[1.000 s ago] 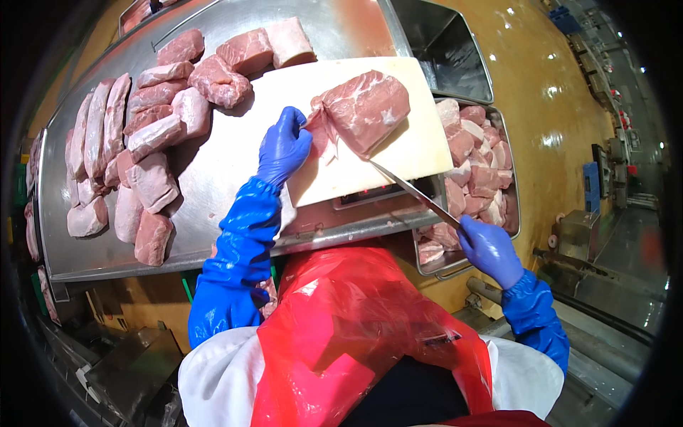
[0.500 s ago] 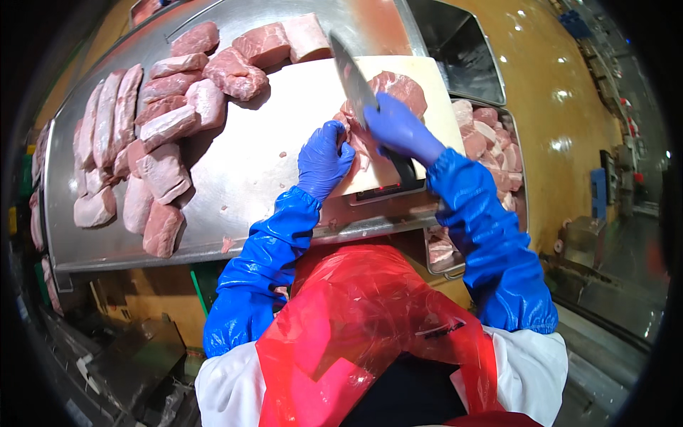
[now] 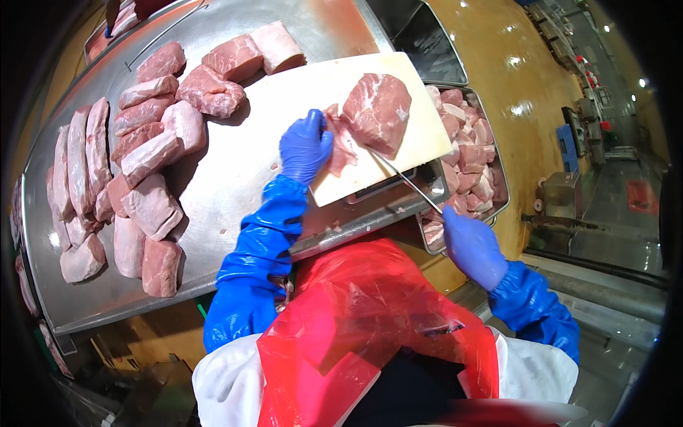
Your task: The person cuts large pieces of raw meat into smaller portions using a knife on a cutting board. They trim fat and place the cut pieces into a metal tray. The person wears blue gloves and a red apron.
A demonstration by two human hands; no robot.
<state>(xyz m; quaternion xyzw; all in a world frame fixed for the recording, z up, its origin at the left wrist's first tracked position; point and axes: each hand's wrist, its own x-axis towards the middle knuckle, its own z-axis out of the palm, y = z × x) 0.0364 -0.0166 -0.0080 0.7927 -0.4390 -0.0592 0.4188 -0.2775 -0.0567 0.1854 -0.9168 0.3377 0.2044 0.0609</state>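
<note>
My left hand [image 3: 306,146], in a purple glove, is closed on the edge of a thin pink flap of meat [image 3: 341,151]. The flap lies on the white cutting board [image 3: 430,132] against a thick chunk of red meat [image 3: 377,114]; whether they are still joined I cannot tell. My right hand [image 3: 475,249], gloved alike, grips a knife [image 3: 409,181] out past the board's near right corner. Its narrow blade points back toward the chunk, with the tip near the chunk's lower edge. The handle is hidden in my fist.
Several trimmed blocks of meat [image 3: 153,206] crowd the left of the steel table [image 3: 235,167]. Right of the board sits a metal tray of meat pieces [image 3: 506,196]. A deep steel bin [image 3: 420,43] stands behind it. A dark scale-like device [image 3: 395,183] shows under the board.
My right hand has drawn the knife off the meat, down and to the right, uncovering the chunk. My left hand keeps hold of the flap. The whole view has turned slightly.
</note>
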